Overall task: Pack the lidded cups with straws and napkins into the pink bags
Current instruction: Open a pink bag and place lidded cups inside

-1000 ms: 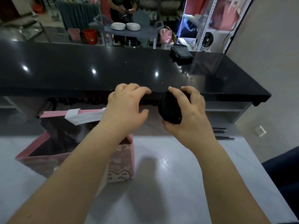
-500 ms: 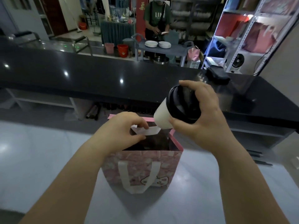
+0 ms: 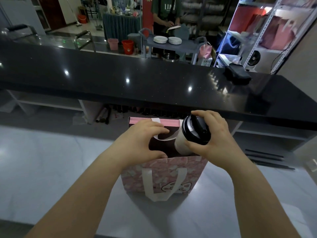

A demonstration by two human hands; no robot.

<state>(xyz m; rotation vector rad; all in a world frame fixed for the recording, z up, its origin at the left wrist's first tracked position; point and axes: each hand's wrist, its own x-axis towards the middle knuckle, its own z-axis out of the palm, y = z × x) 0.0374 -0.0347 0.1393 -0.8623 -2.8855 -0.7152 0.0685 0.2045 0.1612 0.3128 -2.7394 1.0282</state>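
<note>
From my remote seat I see the pink paper bag (image 3: 164, 177), printed with a pale cartoon figure, standing upright on the pale glossy table (image 3: 51, 169), near its far edge and about the middle of the view. The left hand (image 3: 142, 140) reaches across the bag's open mouth: its bent fingers lie on the far white handle (image 3: 165, 138), which is folded down into the opening, and the thumb sits at the near rim. I cannot tell whether it truly grips that handle or only presses it. The near white handle (image 3: 163, 186) hangs down the front of the bag. The right hand (image 3: 214, 138) clasps the white paper cup (image 3: 181, 146) by its top, fingers curled over the far side of the black plastic lid (image 3: 195, 131) and thumb on the near side. The cup is tilted, lid towards me, with its base dipped into the right side of the bag's mouth. Thin black sticks (image 3: 267, 160) lie to the right of the bag. Beyond the table runs a long glossy black counter (image 3: 120, 78) with a black pouch (image 3: 237, 74) at its far right. Farther off stands a grey cart (image 3: 173, 46) carrying two stacks of white plates (image 3: 160, 39), a red bucket (image 3: 127, 46) to its left, and a person in a green shirt (image 3: 165, 9) behind it.
</note>
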